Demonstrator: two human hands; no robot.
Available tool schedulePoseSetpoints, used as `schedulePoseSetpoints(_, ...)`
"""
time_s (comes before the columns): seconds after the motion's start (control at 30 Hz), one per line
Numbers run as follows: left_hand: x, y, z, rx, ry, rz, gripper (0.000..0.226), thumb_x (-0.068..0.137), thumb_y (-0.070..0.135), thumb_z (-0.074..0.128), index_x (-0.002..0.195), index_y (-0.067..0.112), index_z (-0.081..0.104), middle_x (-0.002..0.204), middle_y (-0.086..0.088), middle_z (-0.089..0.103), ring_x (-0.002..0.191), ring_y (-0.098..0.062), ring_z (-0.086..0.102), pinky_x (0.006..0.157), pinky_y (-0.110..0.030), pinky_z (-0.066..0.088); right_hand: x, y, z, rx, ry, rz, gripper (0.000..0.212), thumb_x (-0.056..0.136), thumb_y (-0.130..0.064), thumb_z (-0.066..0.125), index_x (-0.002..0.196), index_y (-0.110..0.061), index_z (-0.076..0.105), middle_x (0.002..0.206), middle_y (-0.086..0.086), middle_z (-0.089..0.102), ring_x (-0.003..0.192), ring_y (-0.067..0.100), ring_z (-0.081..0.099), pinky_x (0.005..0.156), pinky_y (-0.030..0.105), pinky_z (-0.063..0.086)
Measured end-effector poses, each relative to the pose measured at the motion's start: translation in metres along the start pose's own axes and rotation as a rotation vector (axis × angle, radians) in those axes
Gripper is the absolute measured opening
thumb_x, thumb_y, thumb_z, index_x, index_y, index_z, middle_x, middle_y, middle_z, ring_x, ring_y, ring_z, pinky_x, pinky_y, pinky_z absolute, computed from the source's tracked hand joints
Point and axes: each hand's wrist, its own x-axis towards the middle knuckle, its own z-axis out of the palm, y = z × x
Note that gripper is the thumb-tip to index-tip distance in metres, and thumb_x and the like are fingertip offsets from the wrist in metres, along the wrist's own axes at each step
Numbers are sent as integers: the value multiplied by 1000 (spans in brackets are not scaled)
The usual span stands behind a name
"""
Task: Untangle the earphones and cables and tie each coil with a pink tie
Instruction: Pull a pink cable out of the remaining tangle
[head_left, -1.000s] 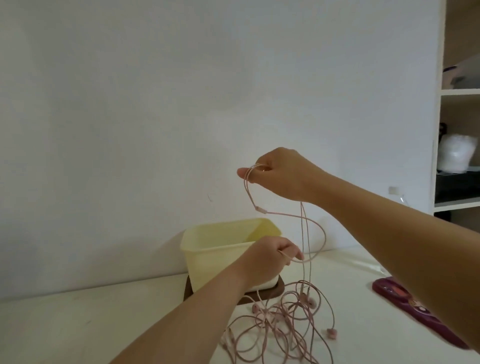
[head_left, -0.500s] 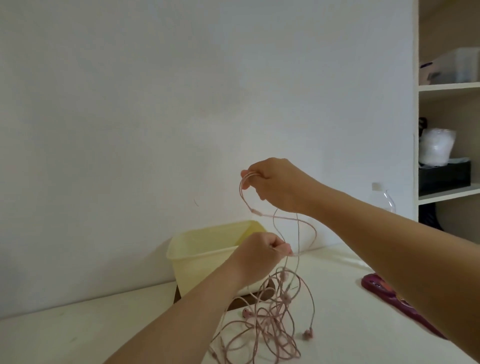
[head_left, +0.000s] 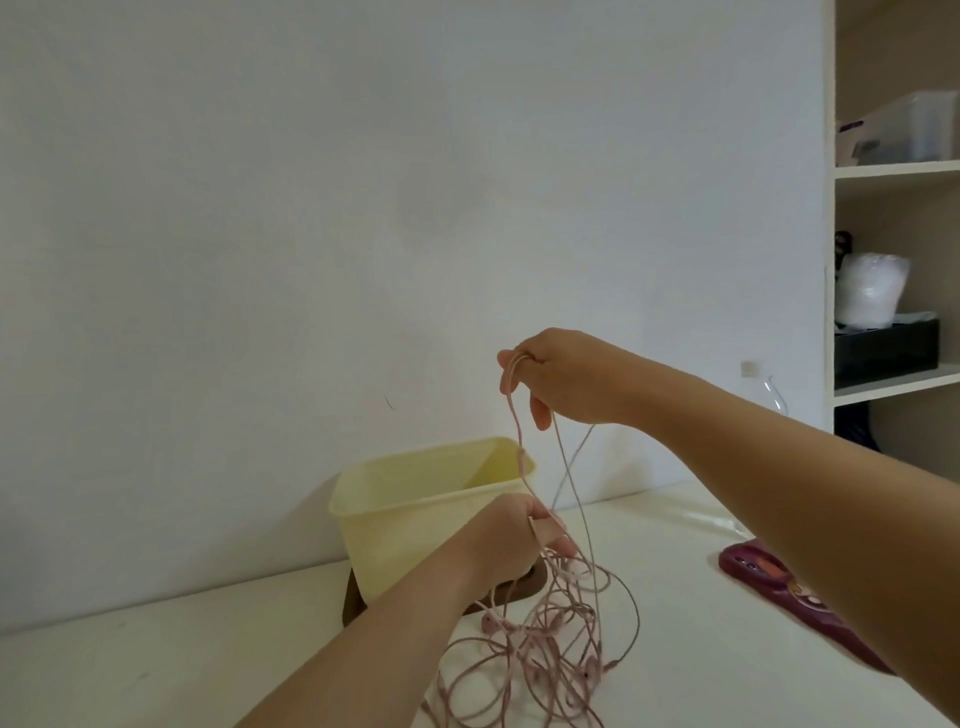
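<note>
A tangle of thin pink earphone cables (head_left: 540, 654) lies on the white table (head_left: 156, 675), with small pink earbuds among the loops. My right hand (head_left: 566, 376) is raised above the table and holds a loop of pink cable hooked over its fingers; strands hang down from it into the tangle. My left hand (head_left: 506, 540) is lower, just above the tangle, and pinches the cable between thumb and fingers. No pink tie is visible.
A pale yellow plastic tub (head_left: 415, 499) stands on a brown coaster (head_left: 358, 603) behind my left hand, against the white wall. A dark red phone (head_left: 779, 582) lies at the right. A clear bottle (head_left: 763, 387) and shelves (head_left: 893, 176) are at the far right.
My right hand has come lower, its loop now hanging straighter. My left hand has slid down the cable toward the tangle. The pile has shifted on the table.
</note>
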Motion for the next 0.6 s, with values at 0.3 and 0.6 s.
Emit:
schedulePoseSetpoints(0.3, 4, 3, 4, -20, 119, 117, 24, 95, 22, 52, 75, 14, 62, 74, 5, 61, 41, -3, 37, 48, -15, 32, -4, -9, 2, -90, -126, 10, 34, 102, -31, 34, 99, -16, 65, 75, -1, 68, 66, 9, 56, 66, 21, 42)
schedulePoseSetpoints(0.6, 1, -4, 0, 3, -110, 163, 17, 94, 15, 50, 83, 13, 63, 91, -6, 74, 81, -16, 69, 74, -23, 48, -4, -7, 5, -61, 16, -84, 38, 100, -37, 36, 95, -15, 66, 78, 4, 69, 59, 14, 55, 57, 23, 42)
